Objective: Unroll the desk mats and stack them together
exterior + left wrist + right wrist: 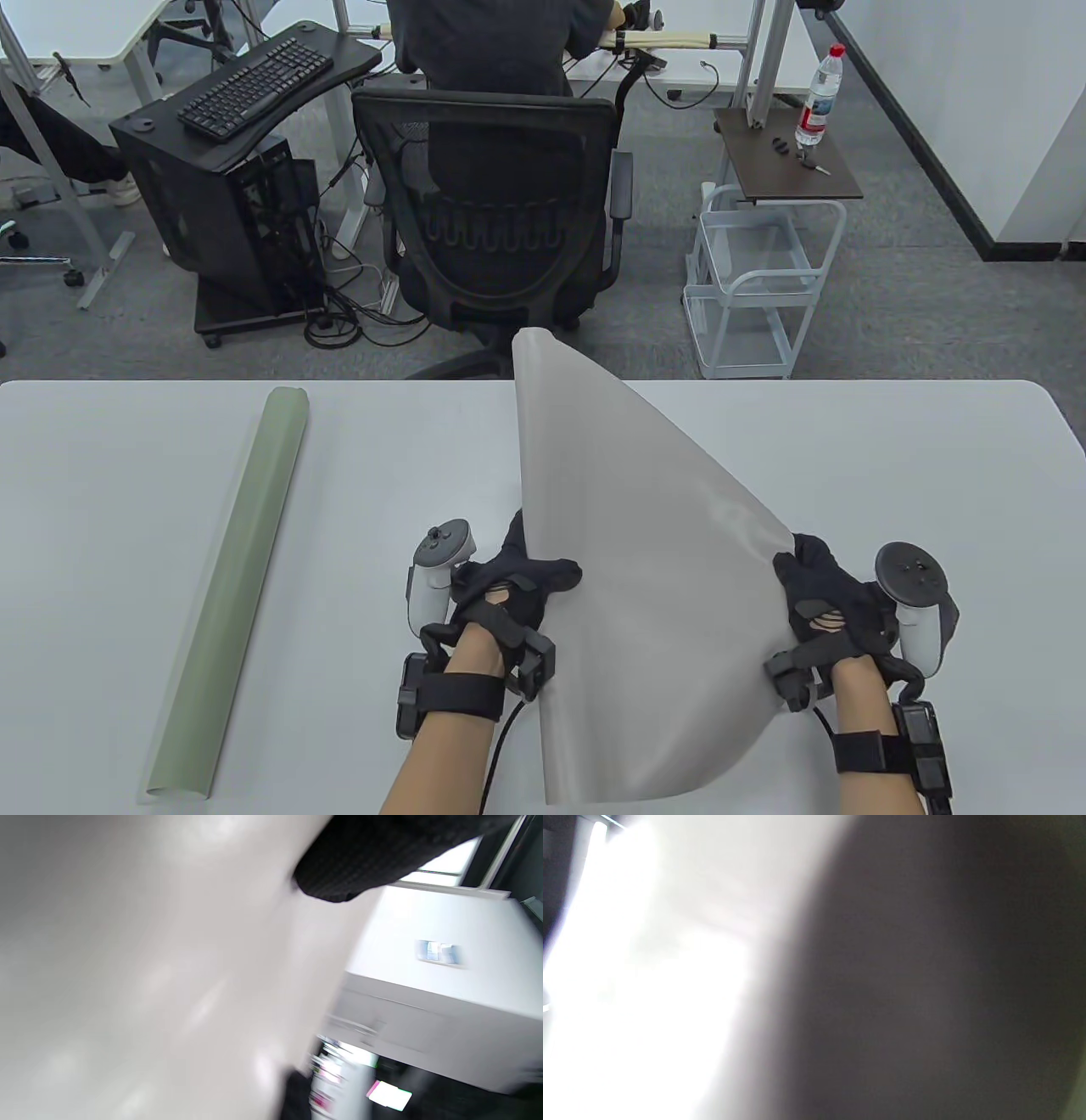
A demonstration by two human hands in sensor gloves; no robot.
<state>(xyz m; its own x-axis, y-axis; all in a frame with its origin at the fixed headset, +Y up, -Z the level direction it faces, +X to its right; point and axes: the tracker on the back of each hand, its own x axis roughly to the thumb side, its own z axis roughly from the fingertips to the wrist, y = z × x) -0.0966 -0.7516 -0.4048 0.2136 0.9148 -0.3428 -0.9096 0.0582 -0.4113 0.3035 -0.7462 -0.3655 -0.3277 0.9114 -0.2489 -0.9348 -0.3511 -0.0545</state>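
A light grey desk mat (636,577) is lifted off the white table (891,475) in the table view, its far corner standing up over the table's back edge. My left hand (517,577) grips its left edge. My right hand (819,586) grips its right edge. A green desk mat (237,586) lies rolled up on the left of the table, apart from both hands. In the left wrist view the grey mat (148,976) fills the left side with a gloved finger (360,857) against it. The right wrist view is a blur of light and shadow.
Beyond the table's far edge stand a black office chair (501,204) with a seated person, a black computer stand with a keyboard (254,85), and a white wire cart (755,280). A water bottle (819,93) stands on a small brown shelf.
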